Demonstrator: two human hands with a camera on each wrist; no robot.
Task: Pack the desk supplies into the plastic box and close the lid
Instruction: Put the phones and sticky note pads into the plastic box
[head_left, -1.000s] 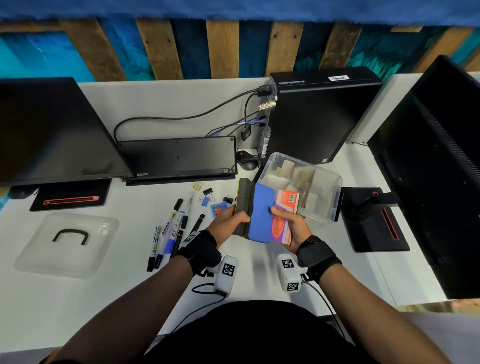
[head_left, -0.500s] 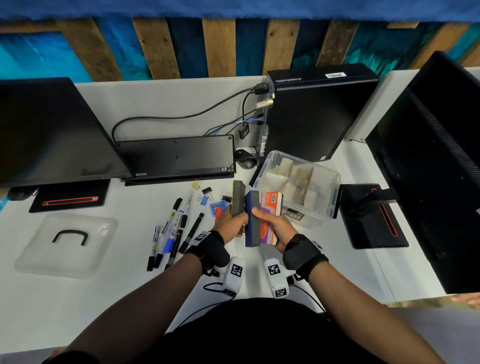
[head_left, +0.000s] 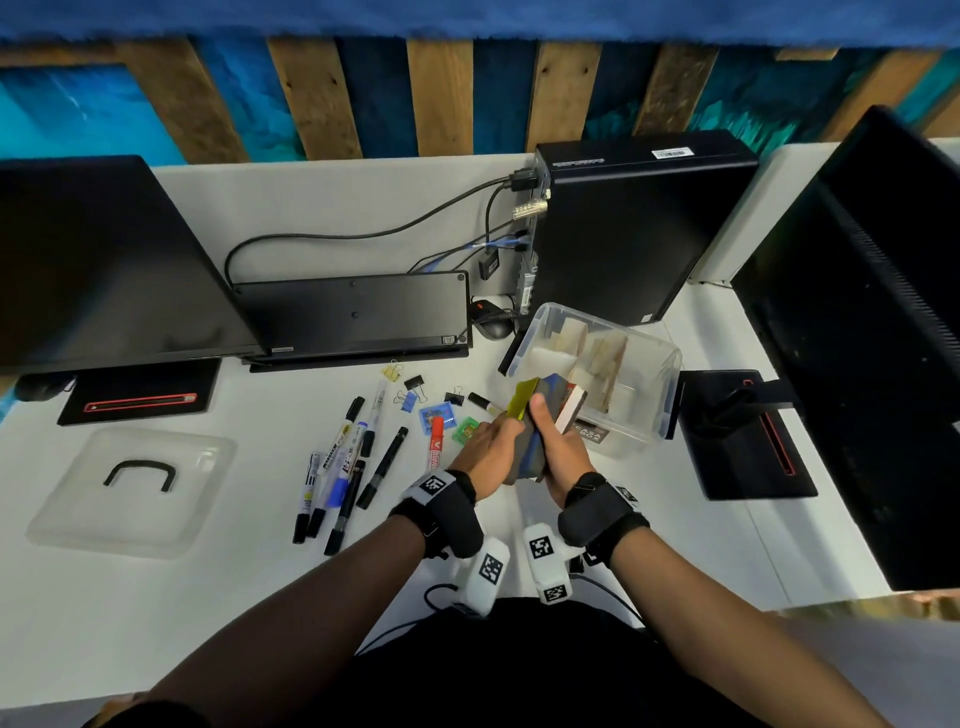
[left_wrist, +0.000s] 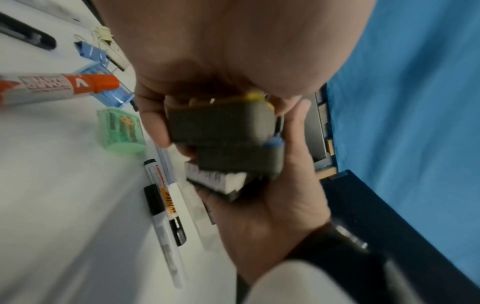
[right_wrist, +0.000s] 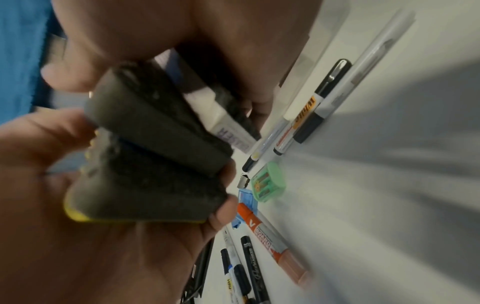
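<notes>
A stack of three board erasers (head_left: 540, 423) is held upright between both hands, just in front of the clear plastic box (head_left: 652, 358). One eraser has a yellow back, one a blue back, and one is a white packet with purple print. My left hand (head_left: 491, 441) grips the stack's left side and my right hand (head_left: 558, 444) grips its right side, thumb on top. The left wrist view shows the dark felt ends of the erasers (left_wrist: 221, 125) pinched between the fingers. In the right wrist view the erasers (right_wrist: 155, 156) fill the middle. The clear lid (head_left: 130, 493) with a black handle lies far left.
Several markers (head_left: 340, 462), a red marker (head_left: 435, 441), binder clips (head_left: 410, 395), a green sharpener (head_left: 465, 431) and a blue sharpener (head_left: 431, 415) lie left of the hands. Pale paper pads sit in the box. Behind it stands a black computer tower (head_left: 634, 228), with monitors on both sides.
The erasers were fanned out flat between the hands. Both hands have pressed them into a tight upright stack, and the yellow back now shows at its top.
</notes>
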